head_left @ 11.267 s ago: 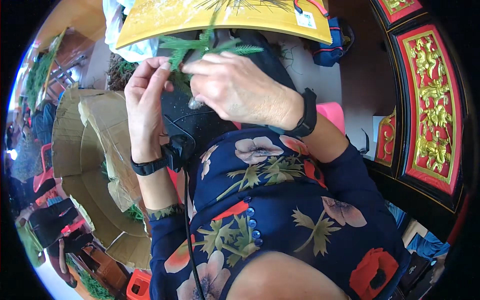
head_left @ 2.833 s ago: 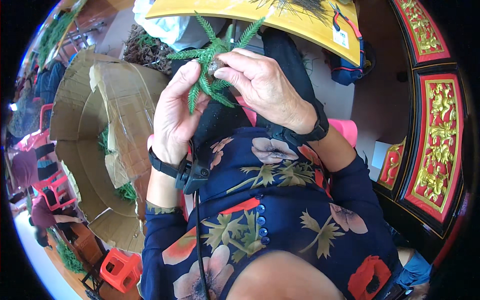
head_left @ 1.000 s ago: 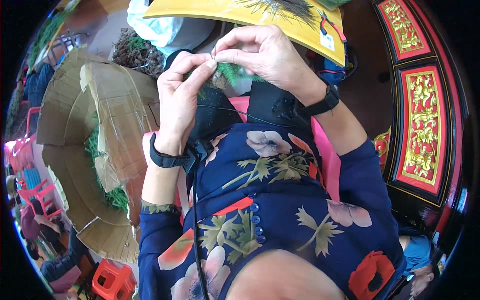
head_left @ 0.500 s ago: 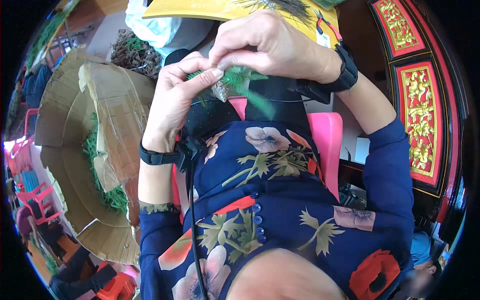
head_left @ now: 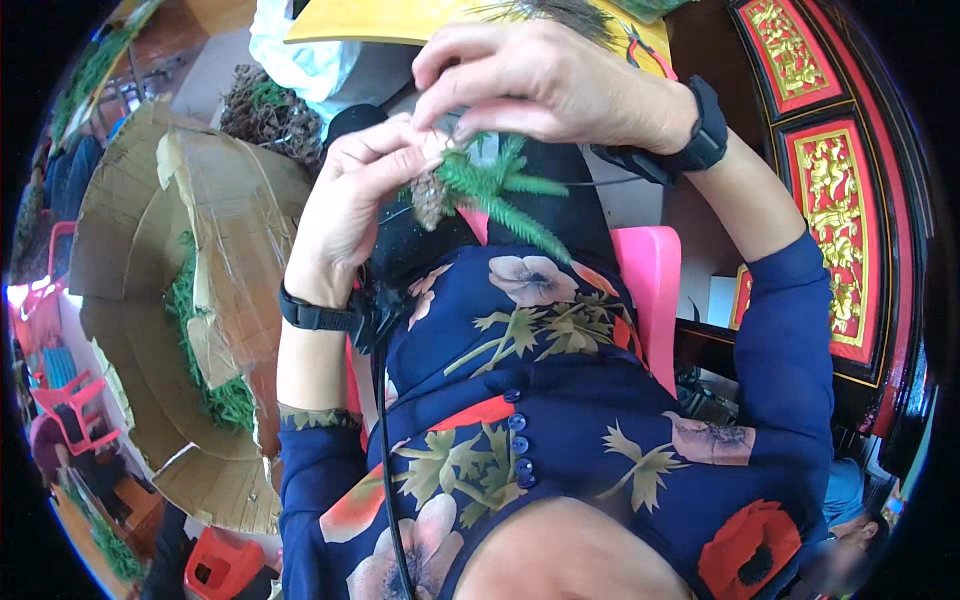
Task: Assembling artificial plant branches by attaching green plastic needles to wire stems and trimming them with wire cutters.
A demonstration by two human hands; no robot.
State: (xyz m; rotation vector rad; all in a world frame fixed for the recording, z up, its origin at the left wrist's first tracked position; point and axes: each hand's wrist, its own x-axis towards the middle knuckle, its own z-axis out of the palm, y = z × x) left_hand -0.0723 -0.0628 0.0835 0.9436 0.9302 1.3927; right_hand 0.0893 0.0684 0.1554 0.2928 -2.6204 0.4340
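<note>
Before my chest, my left hand [head_left: 350,195] is closed in a pinch on an artificial fir sprig [head_left: 505,200] with a brown pine cone [head_left: 432,203] on it. The green branches fan out to the right and downward, while the cone hangs below my left thumb. My right hand [head_left: 560,90] is just above and right of the left fingertips, thumb and fingers bent together near the top of the sprig. What looks like a thin strand lies by these fingertips, too fine to name for sure.
A torn cardboard box [head_left: 240,250] with green sprigs [head_left: 225,400] stands at left. Behind it lies a brown pile [head_left: 270,115] beside a white plastic bag [head_left: 300,70]. The yellow tabletop [head_left: 370,18] bears thin dark wires [head_left: 545,10] and red-handled pliers [head_left: 648,52]. Carved panels [head_left: 835,215] stand at right.
My right hand has turned and lifted slightly off the left fingertips. The sprig and cone have swung round, so the branches now spread out more fully to the right.
</note>
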